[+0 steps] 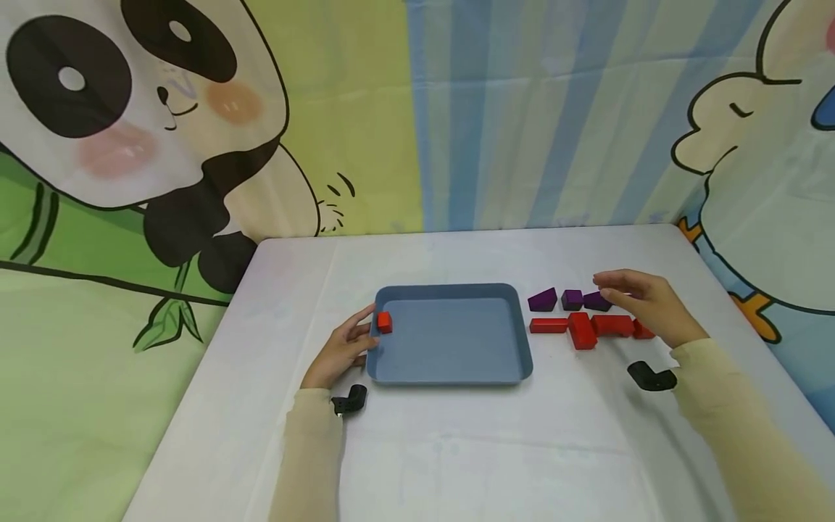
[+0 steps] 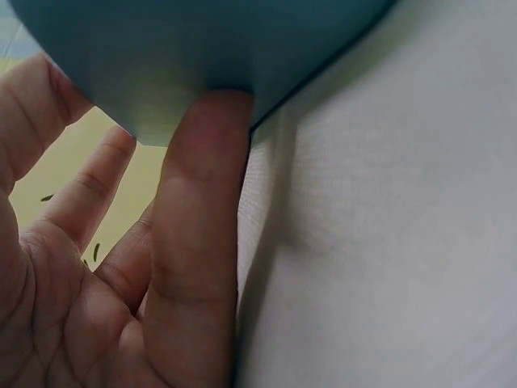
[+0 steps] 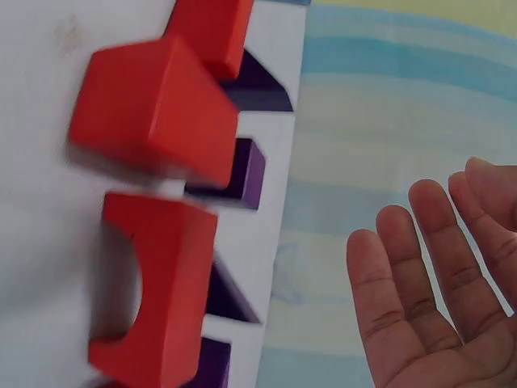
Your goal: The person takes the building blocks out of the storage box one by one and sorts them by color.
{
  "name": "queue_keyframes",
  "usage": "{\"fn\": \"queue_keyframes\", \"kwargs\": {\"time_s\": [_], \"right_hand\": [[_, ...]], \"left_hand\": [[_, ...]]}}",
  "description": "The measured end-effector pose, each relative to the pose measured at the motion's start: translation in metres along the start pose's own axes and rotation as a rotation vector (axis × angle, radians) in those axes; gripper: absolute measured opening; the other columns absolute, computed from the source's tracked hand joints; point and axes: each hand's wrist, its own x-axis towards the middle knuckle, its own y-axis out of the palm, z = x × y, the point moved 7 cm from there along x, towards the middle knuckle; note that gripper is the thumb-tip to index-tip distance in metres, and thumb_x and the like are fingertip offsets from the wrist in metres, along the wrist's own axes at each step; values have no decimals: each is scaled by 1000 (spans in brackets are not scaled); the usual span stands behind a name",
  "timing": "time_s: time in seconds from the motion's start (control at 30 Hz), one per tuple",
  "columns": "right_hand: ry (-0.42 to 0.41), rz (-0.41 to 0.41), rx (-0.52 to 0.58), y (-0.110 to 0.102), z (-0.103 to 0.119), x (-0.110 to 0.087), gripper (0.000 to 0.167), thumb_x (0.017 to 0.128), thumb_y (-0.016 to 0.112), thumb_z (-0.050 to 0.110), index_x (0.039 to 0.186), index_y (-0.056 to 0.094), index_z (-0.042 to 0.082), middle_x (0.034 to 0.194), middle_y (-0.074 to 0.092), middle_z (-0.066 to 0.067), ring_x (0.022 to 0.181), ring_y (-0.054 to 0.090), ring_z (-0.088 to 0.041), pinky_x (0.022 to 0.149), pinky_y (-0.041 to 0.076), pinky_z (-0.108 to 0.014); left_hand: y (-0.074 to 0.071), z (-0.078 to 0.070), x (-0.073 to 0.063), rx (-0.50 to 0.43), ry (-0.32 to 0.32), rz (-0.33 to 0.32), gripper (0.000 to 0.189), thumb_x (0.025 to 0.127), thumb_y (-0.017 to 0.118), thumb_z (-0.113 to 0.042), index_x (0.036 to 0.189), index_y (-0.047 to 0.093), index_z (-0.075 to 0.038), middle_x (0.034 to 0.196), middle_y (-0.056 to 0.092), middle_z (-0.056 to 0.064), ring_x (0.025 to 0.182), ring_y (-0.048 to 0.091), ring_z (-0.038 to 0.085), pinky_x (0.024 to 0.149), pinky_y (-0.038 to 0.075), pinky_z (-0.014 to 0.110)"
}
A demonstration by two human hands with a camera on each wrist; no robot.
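Observation:
A blue-grey rectangular tray (image 1: 457, 337) lies on the table, with a small red cube (image 1: 384, 322) inside by its left wall. My left hand (image 1: 341, 349) is at the tray's left side. In the left wrist view its thumb (image 2: 202, 202) lies straight against the outer wall. To the right of the tray, my right hand (image 1: 642, 301) hovers over the far end of two rows of blocks, fingers loosely extended and holding nothing. The nearer row has a red bar (image 1: 548, 325), a red block (image 1: 582, 331), a red arch block (image 3: 174, 283) and another red piece (image 1: 642, 330).
Behind the red row stand a purple wedge-shaped block (image 1: 543, 300), a purple cube (image 1: 572, 299) and a purple triangular block (image 1: 596, 301), with more purple partly hidden by the hand. A printed cloth (image 1: 509, 116) hangs beyond the white table (image 1: 489, 449).

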Motion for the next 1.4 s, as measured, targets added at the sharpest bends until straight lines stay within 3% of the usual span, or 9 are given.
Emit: {"fn": "queue_keyframes", "kwargs": {"time_s": [0.1,0.27,0.6,0.73,0.87,0.97,1.4], "right_hand": [[-32,12,14,6,11,5,43,112,62,25,148,62,0,148,61,-25,112,53,9,98,49,-22],[-56,45,98,19,24,13,41,112,62,18,147,61,-3,147,61,-29,108,58,12,89,50,-9],[-47,114,172,46,50,33,44,110,67,18,149,61,-1,148,62,-25,112,64,1,91,55,-16],[-57,124,204,57,64,39,44,108,69,18,148,62,0,146,64,-23,116,68,-9,93,53,-15],[-69,134,222,69,77,46,43,107,70,17,147,63,0,145,65,-23,125,67,-29,94,53,-14],[-95,142,229,77,88,52,42,106,72,13,145,64,-1,142,66,-25,127,66,-37,93,54,-15],[-147,236,283,122,125,78,41,101,76,6,140,68,-3,140,68,-24,126,66,-37,94,57,-23]], "left_hand": [[0,0,1,6,-2,-5,74,103,70,-10,169,41,-26,162,47,28,123,65,31,82,58,32],[1,0,1,15,-9,-5,73,104,70,-13,169,41,-26,162,47,27,124,65,32,83,59,33],[0,0,0,6,-3,-6,73,103,70,-14,169,41,-27,163,47,27,127,64,33,83,59,33],[0,1,1,0,-3,-2,73,103,70,-13,169,42,-28,163,47,27,131,63,35,85,59,34],[0,1,1,-5,-8,-9,74,103,71,-10,168,43,-29,162,48,25,128,64,33,84,59,34],[0,-1,0,2,-5,-13,74,102,71,-9,168,43,-28,162,48,26,125,65,32,82,59,33],[0,-4,-2,-1,3,-20,72,103,71,-11,168,44,-27,163,46,26,125,63,31,80,55,31]]}}
